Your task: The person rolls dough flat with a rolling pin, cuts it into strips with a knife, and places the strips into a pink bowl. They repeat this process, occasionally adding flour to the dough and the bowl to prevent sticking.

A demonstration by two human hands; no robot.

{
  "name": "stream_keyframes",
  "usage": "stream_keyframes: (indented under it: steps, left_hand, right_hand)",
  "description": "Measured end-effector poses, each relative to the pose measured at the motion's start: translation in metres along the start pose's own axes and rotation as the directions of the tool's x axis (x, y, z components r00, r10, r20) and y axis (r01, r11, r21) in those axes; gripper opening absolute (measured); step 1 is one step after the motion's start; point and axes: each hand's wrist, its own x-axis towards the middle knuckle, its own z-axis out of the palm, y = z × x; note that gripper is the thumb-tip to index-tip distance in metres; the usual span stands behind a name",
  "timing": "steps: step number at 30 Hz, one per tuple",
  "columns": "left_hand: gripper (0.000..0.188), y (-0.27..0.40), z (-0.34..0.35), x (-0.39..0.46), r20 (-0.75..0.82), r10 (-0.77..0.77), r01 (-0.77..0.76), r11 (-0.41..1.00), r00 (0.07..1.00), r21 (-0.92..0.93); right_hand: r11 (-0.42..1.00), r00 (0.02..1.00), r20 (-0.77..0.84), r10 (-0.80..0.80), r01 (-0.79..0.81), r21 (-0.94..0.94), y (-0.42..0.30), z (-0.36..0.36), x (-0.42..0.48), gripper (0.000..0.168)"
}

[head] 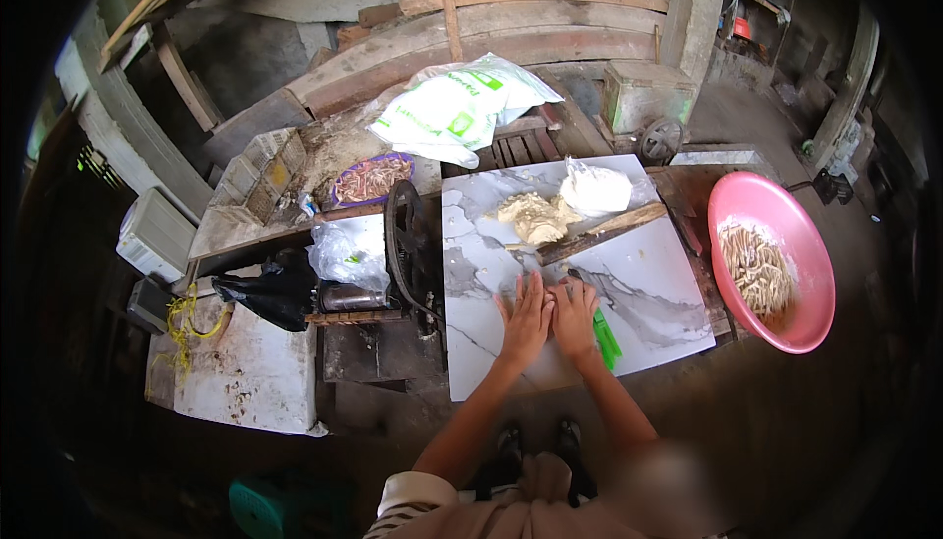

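My left hand (525, 325) lies palm down on a marble-patterned slab (656, 274), its fingers spread. Right beside it, my right hand (574, 318) has bent fingers, and the two hands meet at the thumbs. Whatever may lie under the palms is hidden. A flat green strip-like object (607, 340) rests against the outer side of my right hand. Beyond my fingertips a worn wooden bar (600, 233) lies slantwise. Behind the bar sit a lump of pale dough (536, 218) and a white plastic bag (597, 187) with what looks like white powder.
At the right, a pink basin (807, 266) holds pale floury strips. Left of the slab stands a hand-wheel machine (401, 244) with clear plastic on it. Farther back are a purple-rimmed tray (372, 178) of strips, a plastic crate (258, 174) and a large printed sack (460, 112).
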Motion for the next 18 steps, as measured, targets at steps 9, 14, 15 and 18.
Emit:
stream_keyframes:
  steps: [9, 14, 15, 18]
  left_hand:
    - [0.060, 0.031, -0.010, 0.005, -0.140, 0.062, -0.056, 0.997, 0.988, 0.045]
    - [0.056, 0.067, 0.034, 0.008, 0.089, 0.306, -0.304, 0.952, 0.948, -0.031]
    - [0.055, 0.074, 0.043, 0.011, 0.140, 0.329, -0.330, 0.944, 0.934, -0.018]
    - [0.053, 0.100, 0.074, 0.017, 0.231, 0.370, -0.379, 0.925, 0.900, -0.006]
  right_hand:
    - [0.987, 0.994, 0.009, 0.113, -0.113, 0.113, 0.047, -0.059, -0.031, 0.047]
    - [0.997, 0.997, 0.050, 0.056, -0.059, 0.052, 0.075, -0.054, -0.037, 0.049]
    - [0.998, 0.998, 0.032, 0.053, -0.054, 0.036, 0.083, -0.057, -0.034, 0.047]
    - [0.994, 0.993, -0.048, 0.112, -0.112, 0.000, 0.119, -0.088, -0.034, 0.044]
